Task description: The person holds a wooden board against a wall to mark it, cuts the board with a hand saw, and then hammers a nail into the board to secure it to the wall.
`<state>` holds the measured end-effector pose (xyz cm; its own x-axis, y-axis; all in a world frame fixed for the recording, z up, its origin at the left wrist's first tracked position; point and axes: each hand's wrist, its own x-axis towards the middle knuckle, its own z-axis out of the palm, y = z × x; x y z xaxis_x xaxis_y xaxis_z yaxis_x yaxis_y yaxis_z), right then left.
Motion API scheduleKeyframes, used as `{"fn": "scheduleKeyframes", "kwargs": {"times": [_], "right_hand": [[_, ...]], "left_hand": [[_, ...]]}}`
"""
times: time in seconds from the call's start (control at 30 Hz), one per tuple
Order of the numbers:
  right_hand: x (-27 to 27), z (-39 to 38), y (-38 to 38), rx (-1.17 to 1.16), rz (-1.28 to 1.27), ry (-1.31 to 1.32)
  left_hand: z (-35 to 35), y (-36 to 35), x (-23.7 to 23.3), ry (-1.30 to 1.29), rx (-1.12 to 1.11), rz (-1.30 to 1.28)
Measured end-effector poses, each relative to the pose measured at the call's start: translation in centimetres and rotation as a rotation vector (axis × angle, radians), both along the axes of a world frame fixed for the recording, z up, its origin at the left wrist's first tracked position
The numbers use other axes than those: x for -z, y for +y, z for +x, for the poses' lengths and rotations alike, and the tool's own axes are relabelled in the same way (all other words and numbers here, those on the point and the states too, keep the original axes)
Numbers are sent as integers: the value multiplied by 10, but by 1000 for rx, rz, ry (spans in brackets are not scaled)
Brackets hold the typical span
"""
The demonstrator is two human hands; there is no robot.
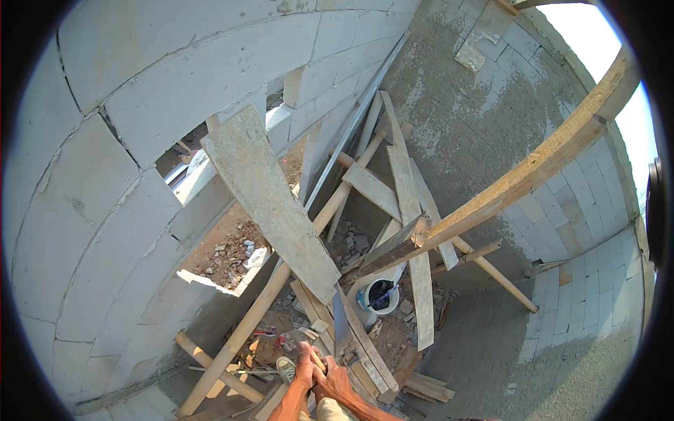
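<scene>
Beam (523, 172), hands (305, 366) (together) around wooden handle (318, 361)

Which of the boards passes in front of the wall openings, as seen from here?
The broad grey board, to the left of the white bucket. It slants across the wall openings; none of the other boards does.

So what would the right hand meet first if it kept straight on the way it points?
Probably the left hand, close by up and to the left of the right hand, with a wooden stick between them; depth is unclear.
</scene>
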<state>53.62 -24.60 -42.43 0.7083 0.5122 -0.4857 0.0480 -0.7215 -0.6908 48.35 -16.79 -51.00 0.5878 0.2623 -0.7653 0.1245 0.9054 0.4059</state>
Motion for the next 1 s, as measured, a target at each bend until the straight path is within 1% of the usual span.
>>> {"fn": "scheduleKeyframes", "kwargs": {"times": [0.03, 0.07, 0.1, 0.13, 0.17, 0.2, 0.23, 0.27, 0.3, 0.37, 0.4, 0.5, 0.57, 0.6, 0.63, 0.67, 0.7, 0.73, 0.77, 0.8, 0.83, 0.87, 0.9, 0.93, 0.97, 1.0], "right_hand": [[-2, 4, 4, 50, -28, -5], [-9, 10, 8, 127, 31, -1], [-5, 16, 7, 177, 35, -39], [-10, 27, 8, 168, 20, -64], [-16, 38, 7, 161, 4, -88], [-25, 49, 6, 183, 5, -122], [-35, 59, 5, 164, -35, -21], [-43, 67, 4, 142, -74, 84], [-45, 72, 0, 152, -73, 66], [-45, 76, -7, 86, -33, 130], [-49, 70, -7, 168, 48, 200], [-38, 60, -16, 139, 87, 162], [-22, 57, -16, 157, 66, 141], [-13, 55, -17, 177, 42, 130], [-17, 57, -16, 166, 35, 153], [-28, 61, -15, 153, 26, 79], [-38, 61, -14, 122, 11, 21], [-46, 60, -12, 167, 75, 21], [-51, 57, -9, 206, 133, 31], [-45, 55, -12, 217, 117, 23], [-37, 54, -17, 229, 105, 5], [-31, 55, -21, 256, 140, 32], [-29, 55, -26, 297, 182, 49], [-29, 57, -30, 314, 159, 101], [-29, 60, -36, 343, 137, 142], [-12, 62, -52, 368, 126, 197]], "left_hand": [[-2, 4, 24, -121, -10, 39], [8, 8, 3, -148, -115, -18], [16, 14, -12, 13, -146, -106], [5, 21, -5, -41, -6, -140], [0, 22, 4, -86, 154, -2], [6, 21, -15, -91, 127, -32], [10, 15, -15, -89, 29, -133], [20, 13, -17, -112, 45, -134], [29, 10, -20, -133, 35, -146], [42, 3, -25, -160, 2, -168], [46, 0, -28, -166, -17, -178], [53, -9, -33, -170, -84, -208], [61, -14, -34, -177, -135, -226], [61, -16, -32, -170, -164, -236], [52, -20, -29, -150, -202, -247], [45, -21, -8, -218, -259, -234], [38, -25, 17, -230, -238, -347], [48, -14, -30, -240, -259, -262], [45, -12, -26, -248, -236, -230], [50, -5, -35, -174, -250, -221], [53, 6, -49, -100, -218, -208], [57, 15, -39, -157, -278, -119], [59, 28, -38, -84, -267, 0], [60, 44, -16, -37, -301, 46], [63, 71, -20, 28, -328, 66], [68, 98, -24, 88, -346, 84]]}}
